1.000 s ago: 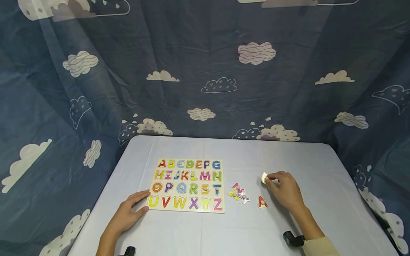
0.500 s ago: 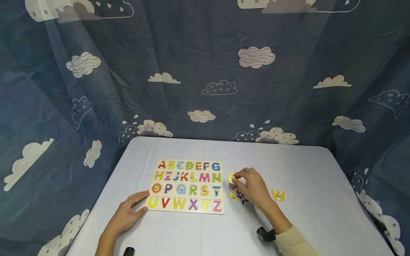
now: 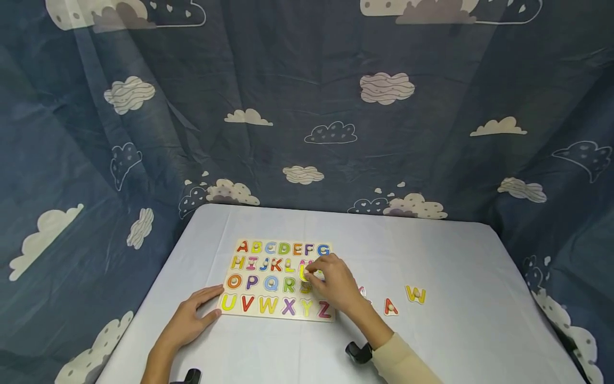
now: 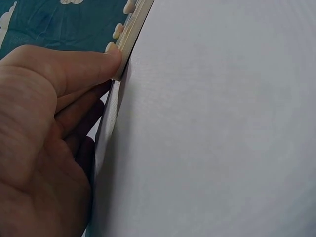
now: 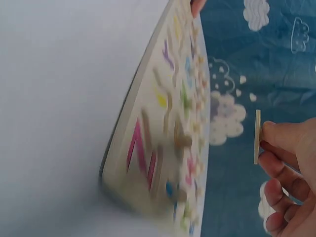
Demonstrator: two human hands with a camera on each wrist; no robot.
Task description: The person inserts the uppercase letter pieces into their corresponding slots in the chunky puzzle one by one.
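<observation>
My right hand (image 3: 338,285) pinches a yellow letter U piece (image 3: 303,273) over the right half of a wooden alphabet puzzle board (image 3: 273,316). In the right wrist view the piece (image 5: 257,137) appears edge-on between thumb and fingers, apart from the board. My left hand (image 3: 192,313) rests at the board's left edge, fingertips and thumb touching it. The left wrist view shows the thumb (image 4: 89,68) against the board's edge (image 4: 129,42). Knobbed letters fill the upper rows. The bottom row's U to Z show coloured recesses without knobs.
A red letter A piece (image 3: 390,307) and a yellow letter W piece (image 3: 415,294) lie right of the board on the white table (image 3: 268,352). Another piece (image 3: 362,291) is mostly hidden behind my right hand. A cloud-patterned cloth (image 3: 268,160) hangs behind the table.
My right hand set the W down on the table, took the yellow U from near the loose pieces and carried it left over the board. My left hand has stayed put.
</observation>
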